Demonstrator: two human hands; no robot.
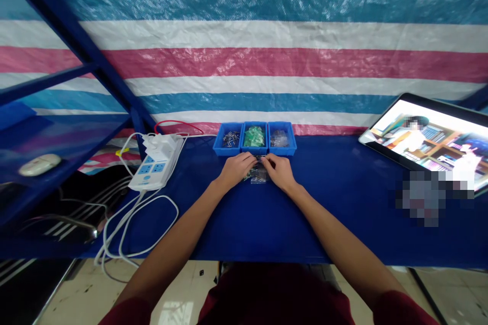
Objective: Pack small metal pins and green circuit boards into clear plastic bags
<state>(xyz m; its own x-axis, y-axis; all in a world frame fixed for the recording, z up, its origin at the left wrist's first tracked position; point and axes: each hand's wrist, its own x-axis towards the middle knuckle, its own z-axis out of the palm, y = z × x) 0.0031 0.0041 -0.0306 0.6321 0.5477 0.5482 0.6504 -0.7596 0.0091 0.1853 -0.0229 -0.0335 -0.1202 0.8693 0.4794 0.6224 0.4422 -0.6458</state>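
Observation:
Three small blue bins stand side by side near the wall: the left bin (227,151) holds metal screws (231,138), the middle one green packets (254,136), the right one clear plastic bags (279,138). Just in front of them, my left hand (239,168) and my right hand (279,170) almost meet, fingers bent and closed around something small I cannot make out. Under and between the fingertips lies a clear plastic bag (258,176), with a bit of green at its left.
A white power strip (149,170) with looped white cables (131,228) lies on the left of the blue table (259,228). At the right, a tablet (427,137) leans near the wall, with a blurred object before it. A blue metal frame (95,66) rises at the left.

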